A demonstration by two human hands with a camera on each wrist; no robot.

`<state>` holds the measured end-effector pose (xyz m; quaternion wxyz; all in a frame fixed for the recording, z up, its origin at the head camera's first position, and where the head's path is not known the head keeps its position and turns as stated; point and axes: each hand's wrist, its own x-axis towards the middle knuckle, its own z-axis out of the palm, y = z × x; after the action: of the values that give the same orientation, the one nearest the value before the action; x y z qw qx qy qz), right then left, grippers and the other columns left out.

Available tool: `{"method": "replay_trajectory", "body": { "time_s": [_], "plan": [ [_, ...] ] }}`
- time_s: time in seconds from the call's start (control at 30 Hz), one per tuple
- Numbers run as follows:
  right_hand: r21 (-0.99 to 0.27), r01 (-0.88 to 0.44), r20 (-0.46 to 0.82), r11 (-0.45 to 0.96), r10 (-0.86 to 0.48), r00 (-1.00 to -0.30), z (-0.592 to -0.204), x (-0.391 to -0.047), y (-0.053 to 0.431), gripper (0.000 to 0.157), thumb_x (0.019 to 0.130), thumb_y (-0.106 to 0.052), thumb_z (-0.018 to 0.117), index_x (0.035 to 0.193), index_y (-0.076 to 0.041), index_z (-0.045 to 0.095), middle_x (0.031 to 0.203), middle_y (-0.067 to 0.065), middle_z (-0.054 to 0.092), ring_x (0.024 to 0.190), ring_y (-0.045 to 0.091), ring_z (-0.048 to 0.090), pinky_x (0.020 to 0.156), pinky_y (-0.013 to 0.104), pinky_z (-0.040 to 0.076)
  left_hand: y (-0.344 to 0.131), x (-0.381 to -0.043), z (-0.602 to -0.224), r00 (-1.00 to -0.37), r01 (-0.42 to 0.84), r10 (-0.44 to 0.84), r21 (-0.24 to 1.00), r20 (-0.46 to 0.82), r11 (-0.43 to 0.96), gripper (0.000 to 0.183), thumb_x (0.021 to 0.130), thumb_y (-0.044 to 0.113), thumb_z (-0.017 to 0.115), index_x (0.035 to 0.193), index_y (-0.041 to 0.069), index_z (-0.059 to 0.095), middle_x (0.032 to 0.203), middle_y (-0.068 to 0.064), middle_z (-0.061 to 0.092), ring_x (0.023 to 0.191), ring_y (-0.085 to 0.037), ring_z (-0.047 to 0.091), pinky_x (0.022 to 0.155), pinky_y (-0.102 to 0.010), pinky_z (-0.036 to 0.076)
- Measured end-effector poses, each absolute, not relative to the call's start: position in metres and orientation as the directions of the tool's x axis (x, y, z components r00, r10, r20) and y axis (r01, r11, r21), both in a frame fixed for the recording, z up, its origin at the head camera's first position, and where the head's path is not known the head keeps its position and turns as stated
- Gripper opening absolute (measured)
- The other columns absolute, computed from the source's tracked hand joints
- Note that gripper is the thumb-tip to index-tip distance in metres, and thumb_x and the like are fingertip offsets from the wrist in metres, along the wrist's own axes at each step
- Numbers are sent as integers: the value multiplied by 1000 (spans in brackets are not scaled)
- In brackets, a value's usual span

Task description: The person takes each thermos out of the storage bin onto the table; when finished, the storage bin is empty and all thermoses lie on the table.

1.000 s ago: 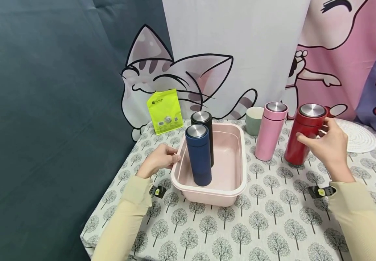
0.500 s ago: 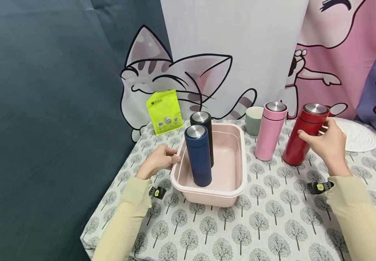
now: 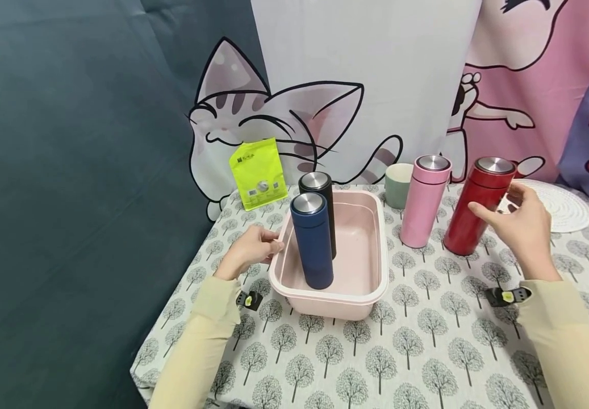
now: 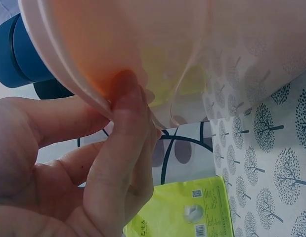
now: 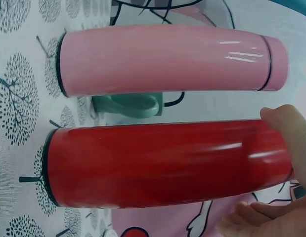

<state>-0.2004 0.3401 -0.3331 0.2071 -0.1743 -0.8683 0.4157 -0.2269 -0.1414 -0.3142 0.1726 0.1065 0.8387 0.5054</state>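
My left hand pinches the left rim of a pink plastic basin, thumb and fingers on either side of the wall in the left wrist view. Inside the basin stand a navy blue thermos and, behind it, a black thermos. On the right, my right hand holds a red thermos with a steel-topped lid, thumb on its near side and fingers partly hidden behind it. The red thermos leans to the right in the head view. A pink thermos stands close beside it.
A green cup stands behind the pink thermos. At the back right lies a white round woven mat. A lime-yellow pouch leans at the back left. The tree-print tablecloth ends at a left edge.
The top of the red thermos has tipped slightly to the right in my right hand. My left hand keeps its hold on the basin rim.
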Motion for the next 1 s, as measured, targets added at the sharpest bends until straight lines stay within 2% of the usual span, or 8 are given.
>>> {"method": "replay_trajectory", "body": {
  "time_s": [0.13, 0.3, 0.4, 0.53, 0.63, 0.83, 1.0],
  "plan": [
    [-823, 130, 213, 553, 514, -831, -332, -192, 338, 94, 80, -52, 74, 153, -11, 31, 156, 14, 35, 141, 34, 37, 119, 43, 33, -143, -227, -315, -920, 4, 346, 878, -184, 479, 36, 96, 3, 55, 128, -13, 56, 113, -29, 67, 100, -35, 69, 82, -37, 62],
    [-846, 135, 202, 516, 544, -814, -328, -187, 335, 90, 80, -50, 75, 153, -17, 33, 155, 9, 39, 140, 21, 41, 119, 31, 34, -145, -227, -316, -921, 1, 341, 877, -186, 480, 36, 96, 3, 55, 128, -13, 56, 113, -29, 67, 101, -35, 69, 83, -38, 62],
    [-869, 136, 181, 476, 561, -808, -326, -183, 333, 88, 80, -46, 76, 152, -18, 35, 153, 6, 42, 132, 7, 47, 117, 27, 36, -145, -226, -316, -923, -9, 334, 875, -193, 483, 36, 96, 3, 55, 129, -13, 56, 113, -28, 67, 101, -35, 69, 84, -37, 62],
    [-922, 107, 148, 373, 592, -792, -321, -176, 329, 82, 81, -38, 78, 150, -18, 39, 146, -3, 50, 114, -7, 51, 106, 9, 40, -144, -225, -315, -924, -18, 327, 875, -199, 483, 37, 96, 3, 56, 130, -12, 55, 114, -28, 67, 103, -36, 68, 84, -37, 62],
    [-963, 37, 138, 268, 604, -785, -315, -170, 323, 77, 81, -26, 80, 147, -15, 44, 132, -9, 57, 108, -7, 54, 95, 1, 43, -143, -225, -315, -922, -13, 334, 880, -194, 475, 37, 96, 3, 56, 130, -12, 55, 114, -28, 66, 104, -36, 68, 85, -38, 62],
    [-979, -172, 205, 113, 563, -801, -308, -160, 306, 72, 76, -7, 83, 140, -6, 50, 115, -10, 64, 103, 1, 60, 88, 2, 47, -142, -227, -316, -917, -5, 352, 890, -186, 456, 36, 96, 3, 55, 129, -13, 56, 114, -30, 66, 103, -36, 68, 85, -38, 61],
    [-962, -250, 272, 112, 493, -826, -309, -159, 286, 67, 75, -3, 83, 135, -2, 54, 110, -10, 67, 99, 2, 63, 85, 3, 49, -141, -228, -315, -917, -13, 351, 895, -187, 445, 36, 96, 3, 55, 128, -13, 56, 114, -31, 65, 103, -36, 68, 85, -38, 61]
  ]
}}
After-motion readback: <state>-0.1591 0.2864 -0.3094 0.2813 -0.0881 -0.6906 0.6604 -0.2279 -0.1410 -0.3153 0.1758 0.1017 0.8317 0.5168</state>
